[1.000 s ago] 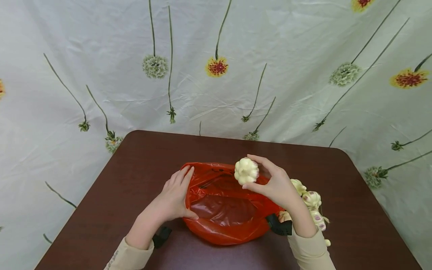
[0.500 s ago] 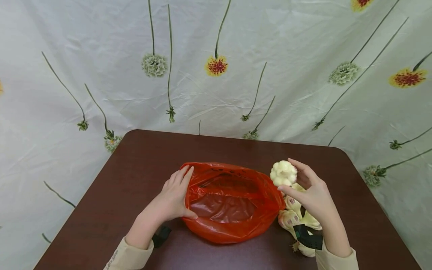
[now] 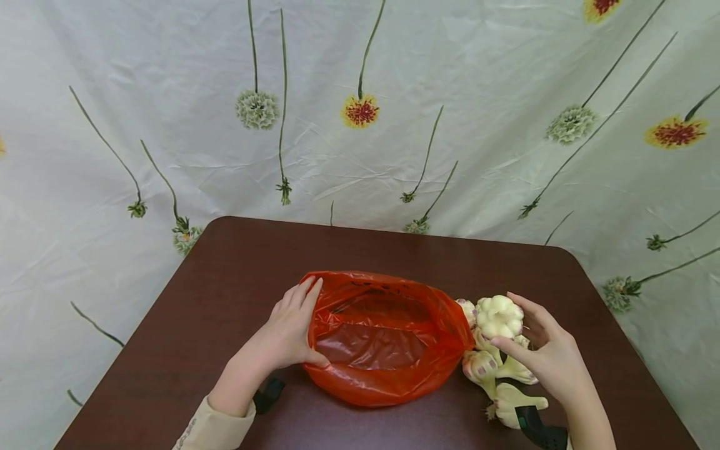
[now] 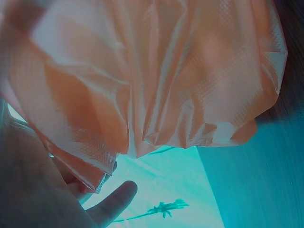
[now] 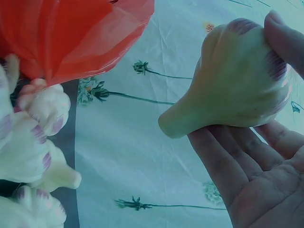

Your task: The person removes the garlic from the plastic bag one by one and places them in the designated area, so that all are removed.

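A red plastic bag (image 3: 388, 386) lies with its mouth spread wide on the table. My left hand (image 3: 288, 328) holds its left rim, thumb at the near edge and fingers along the far side; the bag's crinkled wall (image 4: 156, 76) fills most of the left wrist view. Right of the bag, my right hand (image 3: 554, 356) grips a garlic bulb (image 3: 499, 317) between thumb and fingers, over other bulbs. The right wrist view shows this bulb raised, its stem pointing away from the palm (image 5: 275, 194). Several loose garlic bulbs (image 3: 480, 367) lie clustered against the bag's right side.
The dark brown table (image 3: 264, 250) has rounded far corners. Behind it hangs a pale cloth (image 3: 484, 69) printed with flowers. Black wrist devices show under the left wrist (image 3: 269, 394) and the right wrist (image 3: 540, 430), the latter close to the nearest bulb (image 3: 514, 403).
My right hand has moved right and toward me from over the bag's mouth to over the loose bulbs, still holding the garlic bulb. The left hand and the bag have stayed put.
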### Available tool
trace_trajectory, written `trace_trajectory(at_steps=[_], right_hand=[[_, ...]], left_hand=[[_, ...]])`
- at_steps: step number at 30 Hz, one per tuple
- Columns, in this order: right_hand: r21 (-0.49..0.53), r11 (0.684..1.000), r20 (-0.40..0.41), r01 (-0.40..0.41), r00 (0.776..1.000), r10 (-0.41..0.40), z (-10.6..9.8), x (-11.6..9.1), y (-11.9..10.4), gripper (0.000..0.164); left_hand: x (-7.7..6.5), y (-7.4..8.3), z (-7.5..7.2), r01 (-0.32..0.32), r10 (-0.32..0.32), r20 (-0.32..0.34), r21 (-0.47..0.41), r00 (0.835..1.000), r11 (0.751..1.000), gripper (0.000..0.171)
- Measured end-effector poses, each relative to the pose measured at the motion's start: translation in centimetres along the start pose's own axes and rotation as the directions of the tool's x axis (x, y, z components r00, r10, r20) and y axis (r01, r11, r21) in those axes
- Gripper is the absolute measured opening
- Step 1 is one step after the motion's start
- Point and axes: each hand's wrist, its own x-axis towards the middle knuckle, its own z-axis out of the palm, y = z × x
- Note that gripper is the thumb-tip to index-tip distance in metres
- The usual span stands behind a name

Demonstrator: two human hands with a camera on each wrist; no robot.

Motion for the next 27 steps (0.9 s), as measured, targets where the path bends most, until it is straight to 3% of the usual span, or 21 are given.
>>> trace_trajectory(at_steps=[8, 11, 16, 23, 25, 27], right_hand=[[-0.021, 1.0, 0.042, -0.023, 0.999, 0.024, 0.2, -1.0, 1.3, 0.07], [-0.056, 0.995, 0.092, -0.082, 0.992, 0.087, 0.3, -1.6, 1.7, 0.07], [-0.124, 0.975, 0.171, -0.186, 0.964, 0.206, 0.6, -2.6, 2.5, 0.074], [-0.144, 0.948, 0.249, -0.283, 0.917, 0.311, 1.7, -3.3, 3.7, 0.078], [-0.134, 0.949, 0.249, -0.284, 0.918, 0.31, 2.3, -3.6, 4.0, 0.078], [-0.113, 0.963, 0.238, -0.243, 0.935, 0.264, 2.9, -3.9, 4.2, 0.075]], left_hand=[[-0.1, -0.1, -0.1, -0.002, 0.002, -0.006, 0.012, 1.0, 1.0, 0.128], [-0.1, -0.2, 0.0, -0.003, 0.003, -0.007, 0.011, 1.0, 1.0, 0.128], [-0.1, -0.2, 0.1, -0.004, 0.004, -0.001, 0.006, 1.0, 1.0, 0.129], [-0.2, 0.0, -0.1, -0.006, 0.006, -0.001, 0.006, 1.0, 1.0, 0.129], [-0.2, -0.1, -0.1, -0.004, 0.004, 0.0, 0.008, 1.0, 1.0, 0.129], [-0.3, -0.1, -0.1, -0.004, 0.004, -0.001, 0.007, 1.0, 1.0, 0.128]])
